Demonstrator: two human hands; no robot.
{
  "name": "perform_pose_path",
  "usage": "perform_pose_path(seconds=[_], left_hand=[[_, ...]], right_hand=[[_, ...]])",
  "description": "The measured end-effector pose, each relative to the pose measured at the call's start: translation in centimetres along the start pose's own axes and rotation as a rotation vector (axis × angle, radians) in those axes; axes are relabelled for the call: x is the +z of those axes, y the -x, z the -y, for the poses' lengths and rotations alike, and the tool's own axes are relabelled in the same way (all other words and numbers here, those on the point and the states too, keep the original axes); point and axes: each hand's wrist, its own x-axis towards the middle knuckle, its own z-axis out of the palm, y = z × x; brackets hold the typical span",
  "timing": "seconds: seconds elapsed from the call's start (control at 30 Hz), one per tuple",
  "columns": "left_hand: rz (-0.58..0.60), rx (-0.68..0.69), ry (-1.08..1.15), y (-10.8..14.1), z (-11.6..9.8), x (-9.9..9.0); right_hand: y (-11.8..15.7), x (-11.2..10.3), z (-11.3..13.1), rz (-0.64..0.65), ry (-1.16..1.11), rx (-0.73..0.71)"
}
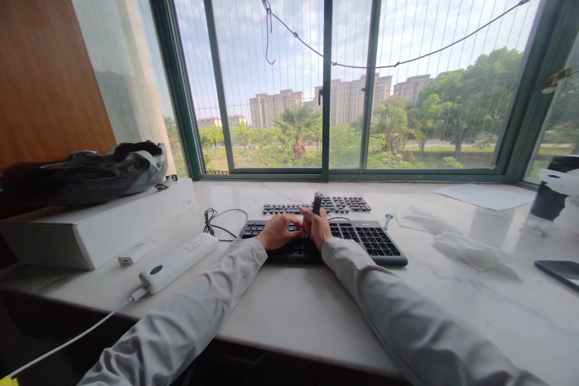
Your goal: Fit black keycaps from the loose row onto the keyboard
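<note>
A black keyboard (371, 241) lies on the pale marble counter; many of its positions on the right show no keycaps. Loose black keycaps (348, 204) stand in rows behind it. My right hand (318, 226) is closed round a dark, upright tool (318, 202) over the keyboard's middle. My left hand (281, 231) is beside it, fingers bent and close to the right hand's fingers, above the left-middle keys. Whatever lies between the fingertips is too small to make out.
At the left are a white box (149, 223) with black bags on top, a white power bank (178, 262) and a black cable (226, 212). Plastic bags (474, 250), a small blue tool (388, 221) and a phone (561, 271) lie right. Windows stand behind.
</note>
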Motion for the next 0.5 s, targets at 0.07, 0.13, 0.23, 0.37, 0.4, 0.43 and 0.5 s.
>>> perform_pose_path(seconds=[0.07, 0.13, 0.23, 0.37, 0.4, 0.43, 0.5], left_hand=[[0.0, -0.003, 0.0, -0.01, 0.04, 0.0], [0.003, 0.003, 0.003, -0.03, 0.12, 0.0], [0.004, 0.008, 0.001, -0.05, 0.23, 0.02], [0.002, 0.002, -0.011, -0.03, 0.11, -0.01], [0.005, -0.001, -0.01, -0.03, 0.03, -0.05], [0.009, -0.006, -0.007, -0.02, -0.04, -0.09], [0.013, -0.014, -0.003, 0.0, -0.14, -0.15]], right_hand=[[0.05, 0.02, 0.06, 0.001, 0.008, 0.0], [0.08, 0.02, 0.08, 0.0, 0.012, -0.006], [0.05, 0.05, 0.02, 0.004, 0.006, -0.008], [-0.01, 0.14, -0.02, 0.002, -0.018, 0.002], [-0.01, 0.16, -0.01, 0.0, -0.027, 0.002], [-0.01, 0.17, 0.01, -0.001, -0.032, 0.001], [0.01, 0.16, 0.04, -0.003, -0.023, -0.007]])
